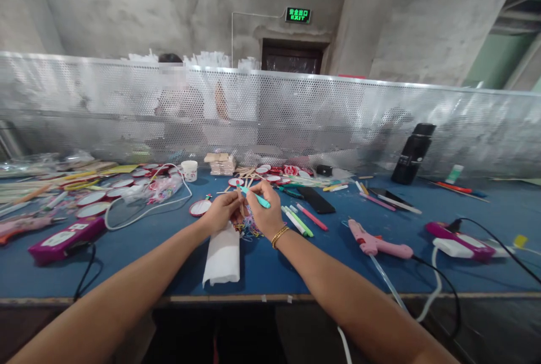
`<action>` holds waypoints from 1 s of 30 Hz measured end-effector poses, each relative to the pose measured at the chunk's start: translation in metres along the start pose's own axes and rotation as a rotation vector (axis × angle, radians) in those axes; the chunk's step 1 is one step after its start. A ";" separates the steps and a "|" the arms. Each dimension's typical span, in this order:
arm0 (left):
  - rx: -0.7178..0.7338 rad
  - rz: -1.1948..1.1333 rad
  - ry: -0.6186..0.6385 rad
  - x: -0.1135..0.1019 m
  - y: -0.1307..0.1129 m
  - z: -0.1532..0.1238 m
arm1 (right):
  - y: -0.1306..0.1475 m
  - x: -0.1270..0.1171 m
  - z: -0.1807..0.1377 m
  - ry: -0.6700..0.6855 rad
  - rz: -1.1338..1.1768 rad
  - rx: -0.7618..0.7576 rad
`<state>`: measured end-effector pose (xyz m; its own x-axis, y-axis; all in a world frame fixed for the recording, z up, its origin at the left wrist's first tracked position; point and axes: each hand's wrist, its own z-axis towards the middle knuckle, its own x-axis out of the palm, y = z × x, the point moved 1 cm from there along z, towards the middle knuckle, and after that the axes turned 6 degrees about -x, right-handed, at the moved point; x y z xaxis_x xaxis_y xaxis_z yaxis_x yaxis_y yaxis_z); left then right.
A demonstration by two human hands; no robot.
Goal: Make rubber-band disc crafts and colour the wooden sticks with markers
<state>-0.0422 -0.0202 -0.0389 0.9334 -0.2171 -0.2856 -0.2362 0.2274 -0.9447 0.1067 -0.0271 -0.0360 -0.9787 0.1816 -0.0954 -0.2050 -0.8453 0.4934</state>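
Note:
My left hand (222, 212) pinches a thin wooden stick (239, 194) that stands nearly upright between the fingers, its upper end coloured. In my right hand (268, 214) is a teal marker (262, 200), its tip end pointing toward the stick; I cannot tell whether it touches. A gold bracelet (279, 236) circles the right wrist. Below the left hand lies a folded white paper (223, 257). Between and under the hands is a tangle of coloured strings or bands (252, 229). Several markers (299, 221) lie just right of my right hand.
A pink glue gun (376, 243) and a purple-white power strip (465, 243) with cables lie right; a black phone (316, 199) and black bottle (413, 154) stand farther back. Round red-rimmed discs (93, 210), a paper cup (189, 171) and a purple box (67, 240) are left. Behind a perforated screen (296, 116), a person.

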 end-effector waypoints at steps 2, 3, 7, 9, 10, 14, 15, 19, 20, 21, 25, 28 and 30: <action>-0.003 -0.010 0.001 0.000 0.002 0.000 | -0.001 0.001 -0.001 0.006 -0.004 0.002; -0.002 -0.015 0.001 0.000 0.004 0.000 | -0.001 0.001 -0.002 0.009 -0.008 0.002; 0.016 -0.026 0.009 0.000 0.007 0.001 | 0.000 0.002 -0.002 0.013 -0.027 0.003; 0.018 -0.028 0.010 0.000 0.007 0.001 | -0.001 0.003 -0.002 0.009 -0.033 0.007; 0.016 -0.031 0.010 0.000 0.007 0.001 | -0.001 0.003 -0.002 0.007 -0.036 0.012; 0.000 -0.049 0.005 0.001 0.004 0.000 | -0.003 0.002 -0.002 -0.020 -0.058 0.027; -0.001 -0.055 0.002 0.001 0.003 0.000 | -0.003 0.002 -0.002 -0.030 -0.061 0.028; 0.006 -0.065 0.007 0.002 0.002 -0.002 | 0.000 0.002 -0.002 -0.024 -0.027 0.007; 0.008 -0.065 0.009 0.002 0.002 -0.002 | 0.000 0.002 -0.002 -0.013 -0.017 -0.003; 0.007 -0.062 0.011 0.002 0.002 -0.002 | 0.001 0.002 -0.002 -0.002 -0.008 -0.010; 0.003 -0.055 0.012 0.001 0.003 -0.002 | -0.001 0.004 -0.002 0.004 -0.013 -0.006; 0.001 -0.060 0.005 0.001 0.003 -0.001 | -0.002 0.003 -0.002 -0.037 -0.051 0.013; 0.000 -0.064 0.001 0.001 0.003 -0.001 | -0.003 0.003 -0.002 -0.051 -0.057 0.018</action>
<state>-0.0419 -0.0207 -0.0422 0.9462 -0.2322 -0.2253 -0.1764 0.2132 -0.9609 0.1044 -0.0254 -0.0394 -0.9635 0.2554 -0.0799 -0.2601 -0.8236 0.5040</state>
